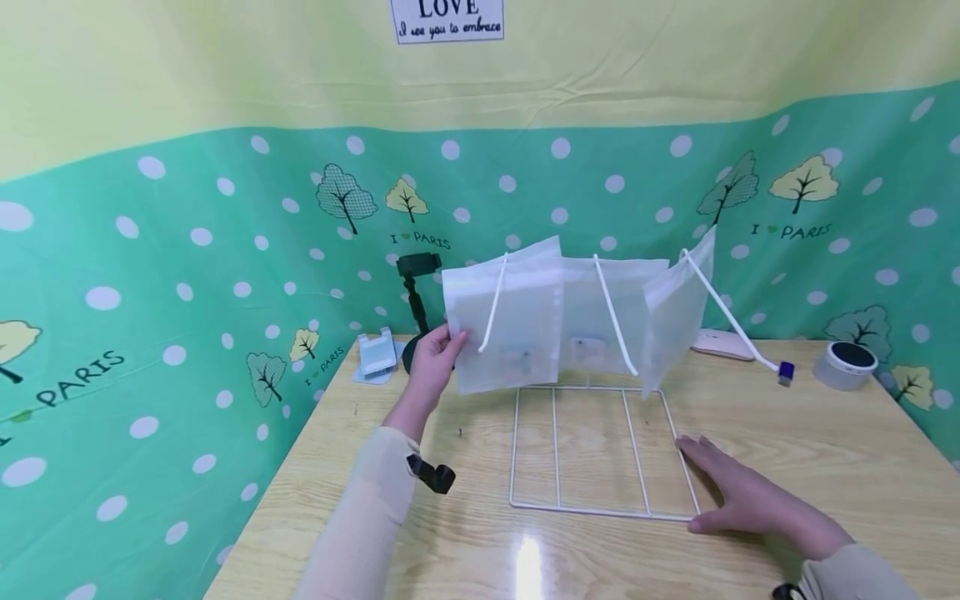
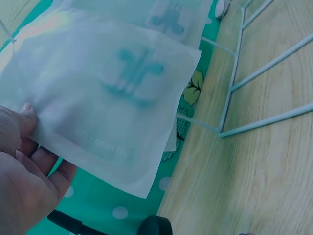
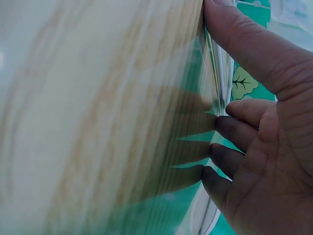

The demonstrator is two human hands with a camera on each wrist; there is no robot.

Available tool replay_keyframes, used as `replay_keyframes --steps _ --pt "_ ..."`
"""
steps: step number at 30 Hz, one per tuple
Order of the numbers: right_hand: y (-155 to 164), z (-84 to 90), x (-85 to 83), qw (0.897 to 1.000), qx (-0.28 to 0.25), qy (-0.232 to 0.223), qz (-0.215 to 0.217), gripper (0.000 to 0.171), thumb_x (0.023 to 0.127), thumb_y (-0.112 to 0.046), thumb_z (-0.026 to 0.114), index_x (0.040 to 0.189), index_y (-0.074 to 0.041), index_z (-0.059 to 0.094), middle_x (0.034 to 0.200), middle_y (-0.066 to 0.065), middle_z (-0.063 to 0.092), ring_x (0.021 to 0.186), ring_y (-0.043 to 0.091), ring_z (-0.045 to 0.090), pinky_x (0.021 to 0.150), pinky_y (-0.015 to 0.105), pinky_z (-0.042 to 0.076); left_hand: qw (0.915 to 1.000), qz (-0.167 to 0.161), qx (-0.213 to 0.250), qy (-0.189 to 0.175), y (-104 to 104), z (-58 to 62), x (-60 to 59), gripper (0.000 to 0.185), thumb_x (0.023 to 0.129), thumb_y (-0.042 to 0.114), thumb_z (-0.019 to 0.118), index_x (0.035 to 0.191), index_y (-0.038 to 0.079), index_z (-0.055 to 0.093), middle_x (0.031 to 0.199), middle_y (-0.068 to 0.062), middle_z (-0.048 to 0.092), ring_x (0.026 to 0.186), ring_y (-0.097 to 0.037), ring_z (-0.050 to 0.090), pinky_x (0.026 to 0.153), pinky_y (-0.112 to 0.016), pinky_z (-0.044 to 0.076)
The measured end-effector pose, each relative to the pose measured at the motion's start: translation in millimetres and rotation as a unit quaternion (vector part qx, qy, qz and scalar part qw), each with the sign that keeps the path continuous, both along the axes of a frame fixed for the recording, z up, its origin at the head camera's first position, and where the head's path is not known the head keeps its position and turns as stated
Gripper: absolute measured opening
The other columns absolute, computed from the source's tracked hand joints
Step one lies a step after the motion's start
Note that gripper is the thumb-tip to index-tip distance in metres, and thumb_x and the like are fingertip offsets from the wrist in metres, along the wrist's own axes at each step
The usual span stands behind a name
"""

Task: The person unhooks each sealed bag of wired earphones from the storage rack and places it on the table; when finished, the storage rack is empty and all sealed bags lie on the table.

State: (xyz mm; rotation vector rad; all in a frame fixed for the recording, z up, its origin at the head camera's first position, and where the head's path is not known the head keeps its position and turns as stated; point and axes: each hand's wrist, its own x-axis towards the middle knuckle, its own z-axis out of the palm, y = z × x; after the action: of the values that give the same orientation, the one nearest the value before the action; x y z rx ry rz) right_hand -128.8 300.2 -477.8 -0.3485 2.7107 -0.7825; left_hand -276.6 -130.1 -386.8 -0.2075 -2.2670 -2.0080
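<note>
A white wire display rack stands on the table, with prongs sloping down toward me. Frosted plastic pouches hang on it: a left pouch, a middle pouch and a right pouch. My left hand pinches the left pouch at its left edge, thumb in front and fingers behind. In the left wrist view, earphones show faintly through this pouch. With fingers spread, my right hand rests on the table, fingertips at the right side of the rack's base.
A light blue phone stand and a black stand are at the back left. Behind the rack on the right lies a pale mouse, near a round container with a black top. A small purple piece is at the right prong's tip.
</note>
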Motion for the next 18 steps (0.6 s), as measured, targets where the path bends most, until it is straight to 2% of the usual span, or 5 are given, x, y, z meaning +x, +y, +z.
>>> replay_keyframes --steps 5,9,18 --pt "0 -1.6 -0.1 1.0 0.001 0.006 0.006 0.118 0.064 -0.056 0.082 0.152 -0.001 0.028 0.153 0.032 0.022 0.136 0.059 0.016 0.103 0.073 0.02 0.9991 -0.003 0.036 0.022 0 -2.8 5.5 0.028 0.098 0.014 0.059 0.12 -0.003 0.065 0.117 -0.017 0.067 0.106 -0.024 0.063 0.091 -0.037 0.052" --pt "1 -2.2 0.7 1.0 -0.003 0.009 0.013 0.115 0.065 -0.055 0.082 0.151 0.0 0.029 0.154 0.03 0.023 0.136 0.058 0.016 0.103 0.073 0.02 0.9983 0.0 0.048 0.034 -1 -2.4 13.1 0.028 0.098 0.014 0.06 0.117 -0.005 0.066 0.112 -0.014 0.069 0.1 -0.02 0.063 0.085 -0.032 0.052" --pt "2 -3.9 1.9 0.999 -0.011 0.024 0.03 0.111 0.068 -0.055 0.08 0.15 0.003 0.031 0.153 0.031 0.024 0.136 0.059 0.016 0.103 0.073 0.019 0.9976 -0.013 0.06 0.033 -5 -0.6 37.3 0.026 0.099 0.013 0.057 0.117 -0.004 0.065 0.114 -0.013 0.069 0.102 -0.02 0.064 0.088 -0.035 0.052"
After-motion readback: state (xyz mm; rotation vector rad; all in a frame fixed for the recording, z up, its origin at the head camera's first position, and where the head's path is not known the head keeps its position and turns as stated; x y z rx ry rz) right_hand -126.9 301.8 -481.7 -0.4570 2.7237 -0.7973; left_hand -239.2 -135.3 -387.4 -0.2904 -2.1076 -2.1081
